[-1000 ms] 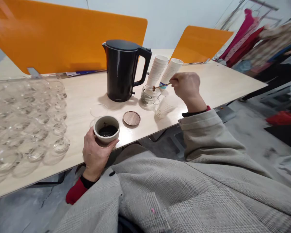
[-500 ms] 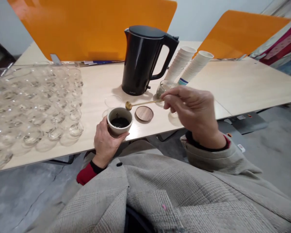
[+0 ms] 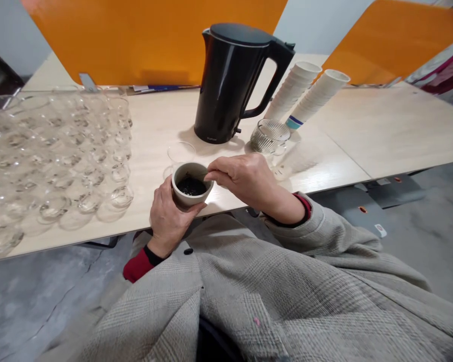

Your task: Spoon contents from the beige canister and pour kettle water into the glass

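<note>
Tilted slightly toward me, a pale ceramic cup [image 3: 189, 201] with dark, wet-looking contents [image 3: 191, 186] is gripped from the left by my left hand [image 3: 168, 217], thumb along its front. The fingers of my right hand [image 3: 247, 180] are pinched together at the cup's right rim. They hold the thin golden spoon, whose handle barely shows there; its bowl is hidden in the cup. Behind the cup lies a clear round disc [image 3: 181, 150]. A ribbed glass cup [image 3: 270, 136] stands beyond my right hand.
A black electric kettle [image 3: 226, 85] stands behind the cup. Two leaning stacks of paper cups [image 3: 293, 89] are right of it. Rows of small clear glasses [image 3: 71, 156] crowd the table's left side. Orange panels [image 3: 154, 42] rise along the back, and the table's front edge is near me.
My right hand has moved left and down, bringing the spoon from above the rim into the cup. The round wooden coaster is now hidden behind that hand. My left hand keeps its hold.
</note>
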The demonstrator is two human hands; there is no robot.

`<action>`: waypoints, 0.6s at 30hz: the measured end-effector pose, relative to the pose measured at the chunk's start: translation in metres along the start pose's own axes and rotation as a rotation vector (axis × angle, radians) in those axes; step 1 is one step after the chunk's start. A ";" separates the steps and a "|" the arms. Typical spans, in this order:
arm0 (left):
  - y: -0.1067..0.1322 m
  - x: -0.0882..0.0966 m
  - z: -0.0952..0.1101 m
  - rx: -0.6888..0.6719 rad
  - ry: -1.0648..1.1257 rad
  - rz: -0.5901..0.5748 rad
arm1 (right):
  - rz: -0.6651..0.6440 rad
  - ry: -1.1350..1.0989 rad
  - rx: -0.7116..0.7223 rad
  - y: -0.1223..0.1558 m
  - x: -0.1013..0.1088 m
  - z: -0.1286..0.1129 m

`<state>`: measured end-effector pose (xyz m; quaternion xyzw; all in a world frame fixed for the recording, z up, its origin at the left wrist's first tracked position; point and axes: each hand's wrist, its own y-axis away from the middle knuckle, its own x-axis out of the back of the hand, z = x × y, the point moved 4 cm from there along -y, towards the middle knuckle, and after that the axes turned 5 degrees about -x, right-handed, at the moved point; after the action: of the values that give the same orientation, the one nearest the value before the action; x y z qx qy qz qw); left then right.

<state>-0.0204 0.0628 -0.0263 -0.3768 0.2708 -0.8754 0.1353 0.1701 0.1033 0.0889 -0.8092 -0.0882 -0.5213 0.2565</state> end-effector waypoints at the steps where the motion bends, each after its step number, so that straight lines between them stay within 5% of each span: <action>1: 0.000 0.000 0.000 0.006 0.000 -0.003 | -0.020 0.013 0.017 -0.001 0.001 -0.002; 12: 0.000 -0.001 -0.001 0.027 0.000 -0.006 | -0.139 0.061 0.158 -0.001 0.005 -0.012; 18: -0.001 -0.001 -0.001 0.033 -0.005 -0.021 | -0.121 -0.117 0.063 0.001 0.008 -0.006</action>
<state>-0.0209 0.0643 -0.0270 -0.3794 0.2521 -0.8803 0.1328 0.1694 0.0983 0.0970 -0.8230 -0.1682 -0.4845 0.2444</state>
